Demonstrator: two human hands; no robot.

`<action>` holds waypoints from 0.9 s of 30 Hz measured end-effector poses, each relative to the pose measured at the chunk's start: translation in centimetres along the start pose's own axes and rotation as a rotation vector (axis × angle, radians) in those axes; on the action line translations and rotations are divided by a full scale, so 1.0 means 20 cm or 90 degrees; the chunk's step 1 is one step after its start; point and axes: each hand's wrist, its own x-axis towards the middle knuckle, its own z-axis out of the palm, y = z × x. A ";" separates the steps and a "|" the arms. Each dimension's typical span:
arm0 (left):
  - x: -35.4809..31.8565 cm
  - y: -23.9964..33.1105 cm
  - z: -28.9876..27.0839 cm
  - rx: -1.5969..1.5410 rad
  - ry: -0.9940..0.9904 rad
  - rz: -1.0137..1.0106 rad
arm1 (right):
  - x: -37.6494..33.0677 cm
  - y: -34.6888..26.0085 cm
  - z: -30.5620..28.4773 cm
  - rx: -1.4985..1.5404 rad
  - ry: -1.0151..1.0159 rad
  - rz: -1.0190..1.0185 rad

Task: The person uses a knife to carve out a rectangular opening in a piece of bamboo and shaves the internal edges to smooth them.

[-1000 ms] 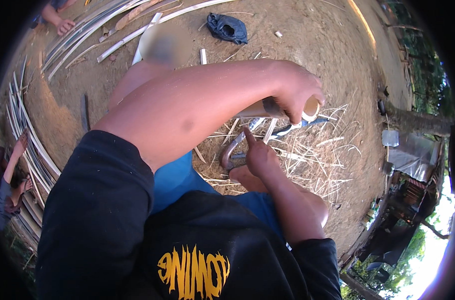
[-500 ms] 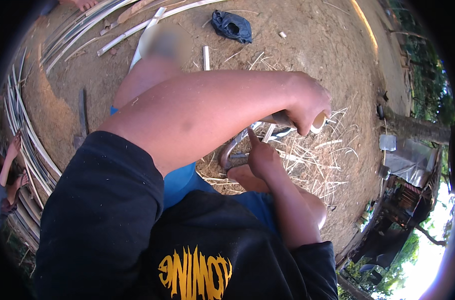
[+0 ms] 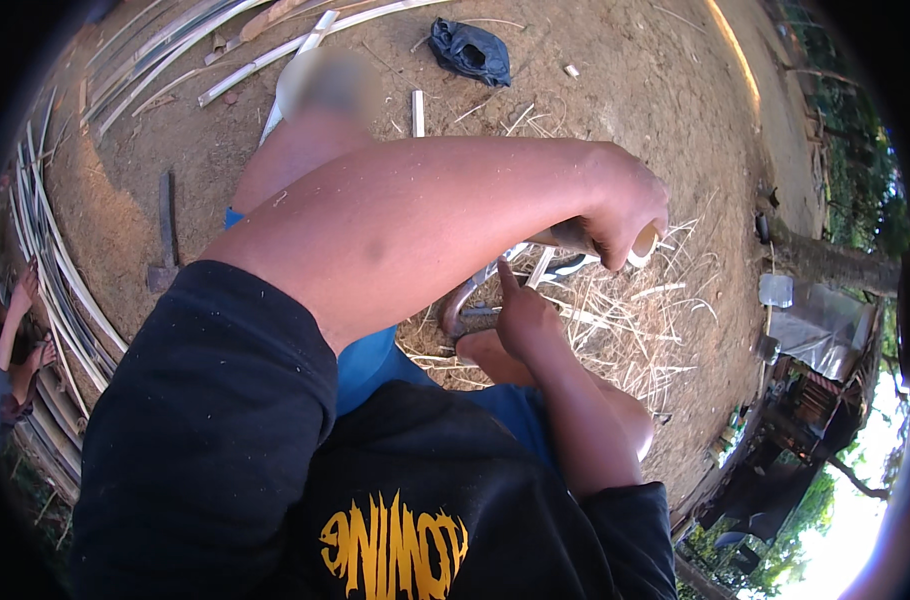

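Observation:
My left arm reaches across to the right, and my left hand is closed over a hollow bamboo tube. The tube's pale cut end shows below my fingers; my hand and forearm hide much of it. Under that forearm, my right hand has its index finger stretched out and the other fingers curled. Whatever they hold is hidden. Beside that fingertip lies a curved brown piece with a greyish upper part, its kind unclear. My bare foot rests close to it.
Thin shavings litter the ground to the right. A hammer-like tool lies at left, near long split strips. A black plastic bag lies at the far side. Another person's hands show at the left edge.
The view has shifted slightly. My left hand has turned a little, so more of the tube's cut end shows. Another person's hand at the top left is gone from view.

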 end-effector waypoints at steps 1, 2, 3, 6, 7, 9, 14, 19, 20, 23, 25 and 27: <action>0.00 0.00 0.00 0.001 0.006 -0.001 | -0.01 0.00 -0.01 -0.002 -0.003 0.005; 0.00 0.00 0.01 0.002 0.011 0.001 | -0.02 -0.01 -0.02 -0.003 -0.005 0.012; 0.00 -0.01 0.01 0.003 0.017 0.001 | -0.02 -0.01 -0.03 -0.004 -0.008 0.018; 0.01 0.00 0.00 0.008 0.010 -0.009 | -0.02 -0.01 -0.02 0.014 0.018 0.000; 0.01 0.01 0.00 0.009 0.005 -0.008 | -0.01 -0.01 0.00 0.013 0.021 -0.005; 0.03 0.02 0.00 0.012 -0.004 -0.003 | 0.02 0.00 0.03 0.010 0.027 -0.011; 0.05 0.01 0.02 0.000 0.011 0.016 | 0.09 -0.01 0.06 -0.010 0.006 -0.028; 0.04 0.02 0.01 0.009 -0.002 0.003 | -0.01 -0.02 -0.01 -0.015 -0.005 -0.002; 0.04 0.01 0.00 0.008 0.001 0.002 | -0.04 -0.01 -0.03 -0.019 -0.003 -0.006; 0.05 0.00 -0.01 0.000 0.001 -0.002 | -0.05 0.00 -0.04 -0.013 0.004 0.004; 0.06 -0.01 -0.01 0.000 0.001 -0.007 | -0.03 0.01 -0.04 -0.005 0.011 0.008; 0.07 0.00 0.00 0.001 0.001 -0.015 | 0.00 0.02 -0.01 0.002 0.013 0.000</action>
